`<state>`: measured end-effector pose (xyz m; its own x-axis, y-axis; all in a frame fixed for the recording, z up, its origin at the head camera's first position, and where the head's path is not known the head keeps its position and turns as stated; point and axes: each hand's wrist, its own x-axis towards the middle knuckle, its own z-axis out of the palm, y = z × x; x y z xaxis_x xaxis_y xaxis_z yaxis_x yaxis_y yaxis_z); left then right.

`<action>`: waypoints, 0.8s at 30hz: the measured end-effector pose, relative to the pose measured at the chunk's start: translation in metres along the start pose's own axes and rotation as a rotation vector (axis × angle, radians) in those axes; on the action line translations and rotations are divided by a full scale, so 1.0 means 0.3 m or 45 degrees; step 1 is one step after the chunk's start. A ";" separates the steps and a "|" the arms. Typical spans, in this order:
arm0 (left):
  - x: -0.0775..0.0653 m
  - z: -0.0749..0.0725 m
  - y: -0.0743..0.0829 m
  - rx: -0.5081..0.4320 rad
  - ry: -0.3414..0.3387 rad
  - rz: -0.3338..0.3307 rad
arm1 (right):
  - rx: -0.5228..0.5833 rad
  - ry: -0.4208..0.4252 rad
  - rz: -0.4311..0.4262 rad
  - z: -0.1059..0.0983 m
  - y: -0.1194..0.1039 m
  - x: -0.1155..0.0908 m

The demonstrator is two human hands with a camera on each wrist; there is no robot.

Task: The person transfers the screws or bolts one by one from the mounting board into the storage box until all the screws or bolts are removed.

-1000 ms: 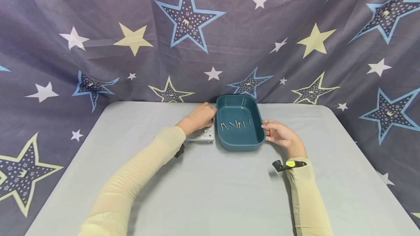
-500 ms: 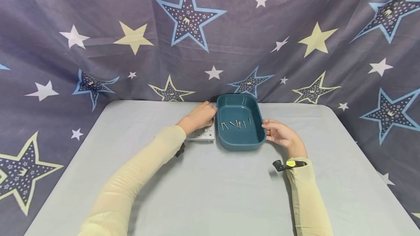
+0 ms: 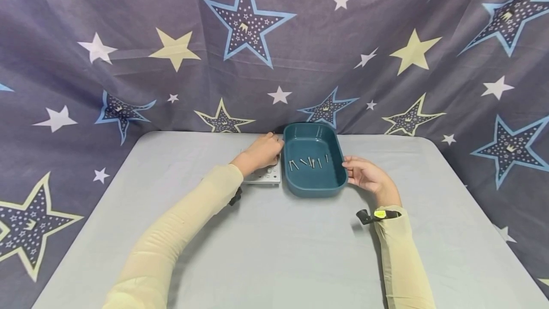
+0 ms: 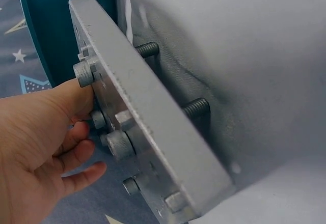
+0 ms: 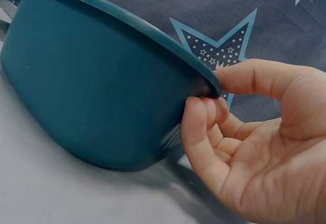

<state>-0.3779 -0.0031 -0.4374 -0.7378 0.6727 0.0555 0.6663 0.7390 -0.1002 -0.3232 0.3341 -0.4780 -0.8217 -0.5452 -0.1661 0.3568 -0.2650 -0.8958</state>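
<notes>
A grey metal plate (image 4: 137,96) with several socket-head screws (image 4: 120,145) lies beside the basin; two threaded ends project from its underside in the left wrist view. My left hand (image 3: 261,151) is over the plate, its thumb and forefinger pinching at a screw (image 4: 97,119). The fingertips are partly hidden by the plate's screw heads. Right of the plate stands a dark teal basin (image 3: 316,190) holding several loose screws (image 3: 312,162). With thumb and fingers, my right hand (image 5: 254,127) pinches the basin's rim at its right side.
Both things sit near the back edge of a grey-covered table (image 3: 291,252). Behind it hangs a dark star-patterned curtain (image 3: 300,61). A black camera mount (image 3: 364,216) sits at the right wrist.
The two hands, the plate and the basin keep their places. Only the head view has shifted very slightly since a second ago.
</notes>
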 end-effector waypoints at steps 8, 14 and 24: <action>-0.007 -0.002 0.002 -0.012 0.002 -0.005 | -0.002 -0.002 0.004 -0.001 -0.002 -0.003; -0.010 -0.001 0.002 -0.008 0.014 0.004 | -0.005 0.032 0.021 0.000 -0.001 0.001; -0.022 0.003 -0.002 -0.031 0.090 0.042 | -0.008 0.014 0.011 -0.004 0.004 0.002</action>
<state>-0.3735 -0.0081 -0.4386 -0.7063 0.6973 0.1223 0.6934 0.7162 -0.0788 -0.3239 0.3343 -0.4798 -0.8235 -0.5386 -0.1781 0.3610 -0.2554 -0.8969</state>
